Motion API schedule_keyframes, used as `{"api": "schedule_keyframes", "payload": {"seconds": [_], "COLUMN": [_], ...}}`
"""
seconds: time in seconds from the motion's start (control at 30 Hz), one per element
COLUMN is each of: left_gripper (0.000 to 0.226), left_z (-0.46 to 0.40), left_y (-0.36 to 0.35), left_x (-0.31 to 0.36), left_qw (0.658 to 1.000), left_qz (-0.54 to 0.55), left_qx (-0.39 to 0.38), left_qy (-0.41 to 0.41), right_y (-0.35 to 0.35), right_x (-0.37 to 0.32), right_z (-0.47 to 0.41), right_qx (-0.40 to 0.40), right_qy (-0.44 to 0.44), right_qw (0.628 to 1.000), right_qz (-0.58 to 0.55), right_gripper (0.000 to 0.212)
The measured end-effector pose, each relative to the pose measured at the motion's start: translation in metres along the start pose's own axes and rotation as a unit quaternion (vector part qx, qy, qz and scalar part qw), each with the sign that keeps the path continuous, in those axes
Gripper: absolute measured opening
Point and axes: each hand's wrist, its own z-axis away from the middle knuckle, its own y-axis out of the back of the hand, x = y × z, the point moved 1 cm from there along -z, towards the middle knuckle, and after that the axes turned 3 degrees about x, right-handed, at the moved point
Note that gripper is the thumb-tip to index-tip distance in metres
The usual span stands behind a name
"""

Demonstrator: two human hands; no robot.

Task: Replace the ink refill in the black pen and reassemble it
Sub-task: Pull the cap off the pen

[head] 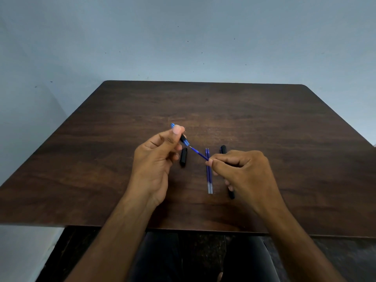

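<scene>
The left hand (156,157) holds up a short pen piece (181,135), black in the middle with blue at both ends. Its thumb and fingers are pinched tight on that piece. It sits at about 10 o'clock from the middle of the brown table (284,123).

The right hand (242,169) pinches a thin blue refill (199,153) between thumb and fingertip. The silver tip of the refill points up toward 10 o'clock, right at the open end of the pen piece. The tip is just beside the hole, but I cannot tell if it is touching.

A black cap (183,157) lies flat on the table, just below the pen piece, near the left hand. Two more blue refills (209,176) lie side by side, touching, between the two hands. They point to 12 o'clock. A long black pen part (226,159) lies past them at 3 o'clock, partly hidden under the right hand.

I think the pen has been taken apart, because its pieces are lying loose. I think the refill is going in or coming out, and I cannot tell which. What is left, I guess: seat the new refill all the way, join the pieces again, and put the cap on
</scene>
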Motion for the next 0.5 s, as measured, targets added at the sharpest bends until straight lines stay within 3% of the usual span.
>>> {"api": "schedule_keyframes", "payload": {"seconds": [0.17,0.27,0.33,0.5], "left_gripper": [0.045,0.022,0.015,0.036], "left_z": [-0.01,-0.015,-0.017,-0.017], "left_y": [0.015,0.024,0.028,0.026], "left_x": [0.005,0.002,-0.002,-0.017], "left_qw": [0.994,0.97,0.941,0.83], "left_qz": [-0.106,-0.243,-0.338,-0.556], "left_qx": [0.012,0.014,0.01,0.029], "left_qy": [-0.014,-0.028,-0.024,0.033], "right_y": [0.002,0.003,0.002,0.0], "right_x": [0.002,0.001,0.0,0.002], "right_z": [0.001,0.001,0.001,0.001], "right_qx": [0.01,0.016,0.017,0.015], "right_qy": [-0.011,-0.019,-0.022,-0.028], "right_qw": [1.0,1.0,1.0,1.0], "right_qz": [-0.002,-0.007,-0.005,-0.001], "right_gripper": [0.011,0.013,0.014,0.013]}}
